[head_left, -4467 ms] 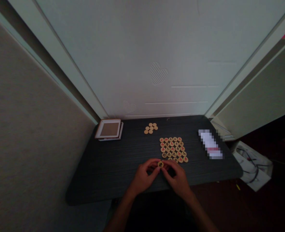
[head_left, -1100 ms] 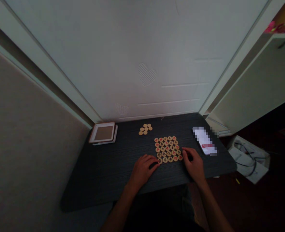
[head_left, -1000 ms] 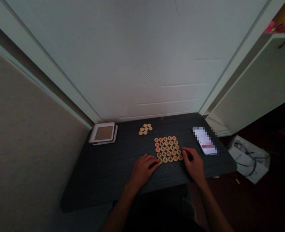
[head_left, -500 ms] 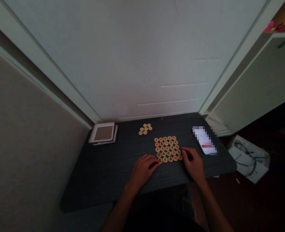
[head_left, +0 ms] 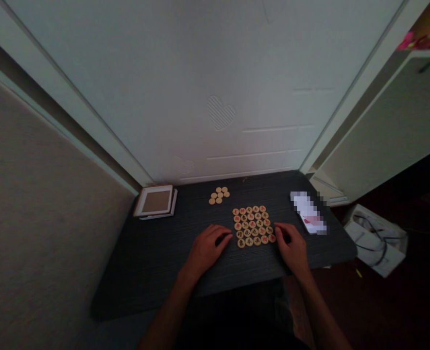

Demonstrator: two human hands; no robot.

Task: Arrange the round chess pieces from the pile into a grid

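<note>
Several round wooden chess pieces with red and black characters lie in a tight square block on the dark table. My left hand rests on the table just left of the block, fingers stretched and apart, holding nothing. My right hand lies at the block's right edge, fingers loosely curled toward the nearest pieces, nothing visible in them. A smaller cluster of blank-faced pieces sits farther back.
A square white-framed box lies at the table's back left corner. A blurred white packet lies at the right. A white wall rises right behind the table. A white bag with cords sits on the floor at right.
Earlier both hands held one piece together at the block's near edge; that piece now lies in the block. In the last half second my left hand drew back left, away from the block.
</note>
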